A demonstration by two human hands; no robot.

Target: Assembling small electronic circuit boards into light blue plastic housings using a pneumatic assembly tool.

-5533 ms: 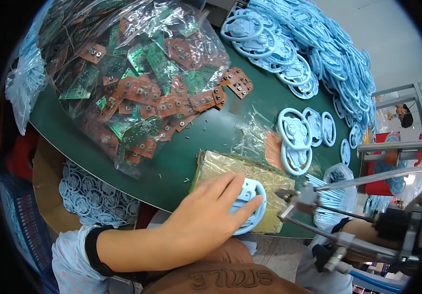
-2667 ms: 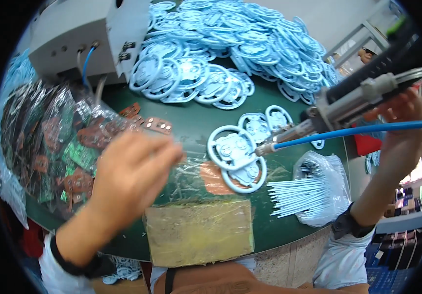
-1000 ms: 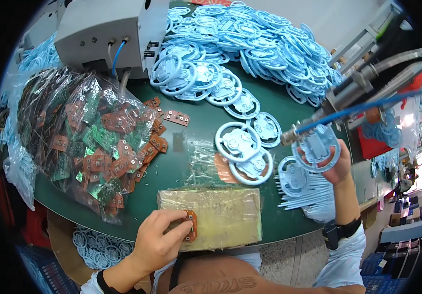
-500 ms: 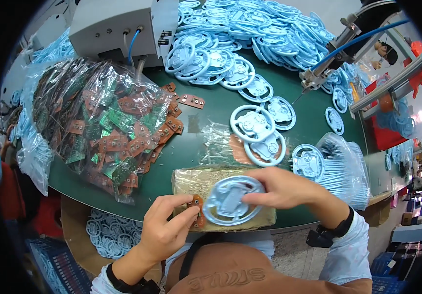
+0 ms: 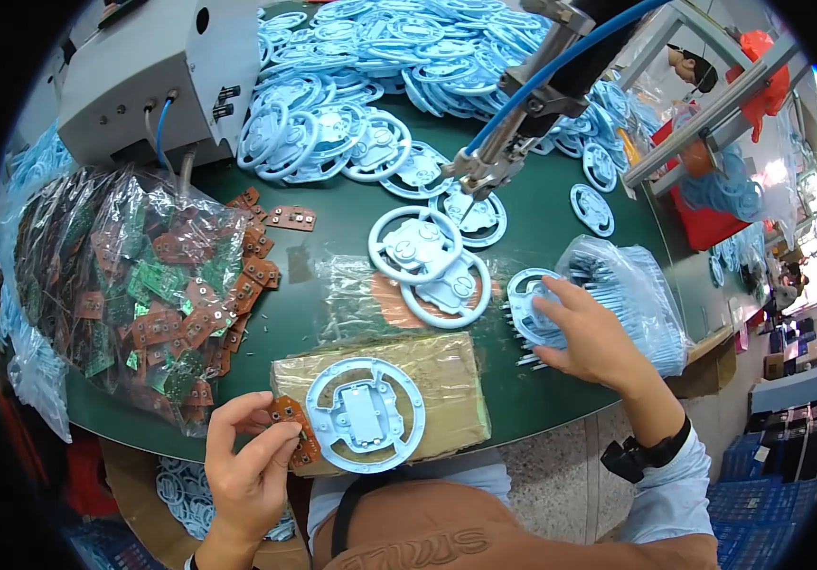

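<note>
My left hand (image 5: 254, 456) pinches a brown circuit board (image 5: 292, 410) between thumb and fingers, at the left edge of a tape-wrapped block (image 5: 456, 389). Beside that board, a light-blue toy steering wheel (image 5: 412, 399) lies on the block, its recessed back facing up. My right hand (image 5: 591, 332) stretches to the right with thumb and fingers apart. Its fingertips are over the right side of another blue wheel (image 5: 520, 302), by a clear bag of thin light-blue wires (image 5: 641, 294); whether they touch the wheel I cannot tell.
A plastic bag of circuit boards (image 5: 142, 285) spills onto the green table at left. A grey machine (image 5: 147, 85) stands behind it. Many blue wheels (image 5: 399, 57) are heaped at the back. A metal tool on an arm (image 5: 498, 157) hangs over two overlapping wheels (image 5: 415, 245).
My right hand has let go of the wheel on the block and moved right toward the bagged wires. My left hand keeps the circuit board. The whole view has shifted.
</note>
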